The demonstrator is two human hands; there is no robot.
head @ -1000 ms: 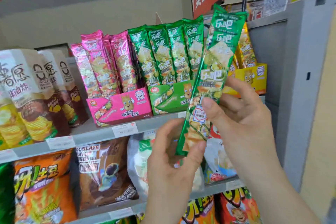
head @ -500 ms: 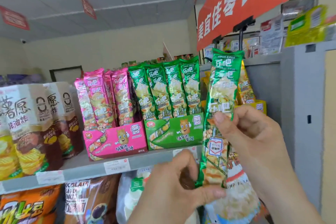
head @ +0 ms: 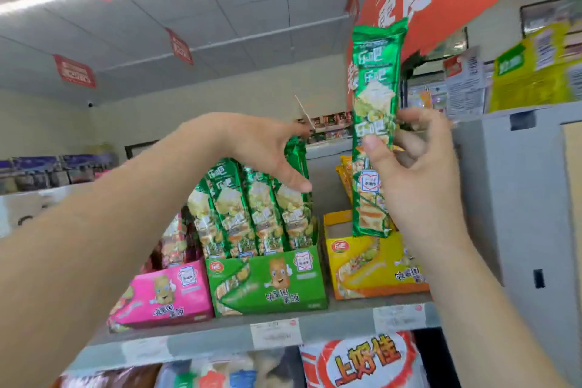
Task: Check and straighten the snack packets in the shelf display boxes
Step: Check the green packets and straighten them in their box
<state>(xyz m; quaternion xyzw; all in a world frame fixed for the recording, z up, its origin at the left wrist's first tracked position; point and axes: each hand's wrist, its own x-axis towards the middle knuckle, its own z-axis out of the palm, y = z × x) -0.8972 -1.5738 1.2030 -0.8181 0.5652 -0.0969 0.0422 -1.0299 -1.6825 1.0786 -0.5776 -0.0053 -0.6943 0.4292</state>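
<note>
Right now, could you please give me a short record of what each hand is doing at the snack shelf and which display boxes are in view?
right hand: pinches one green packet, held upright
left hand: touches the tops of the standing packets in the green box
boxes, left to right: pink box, green box, yellow box
held packet's place: in front of the yellow box, not in any box

The left hand (head: 261, 148) released the long green foil snack packet (head: 374, 98) and reached the boxed green packets (head: 252, 214); the right hand (head: 419, 173) raised it.
</note>
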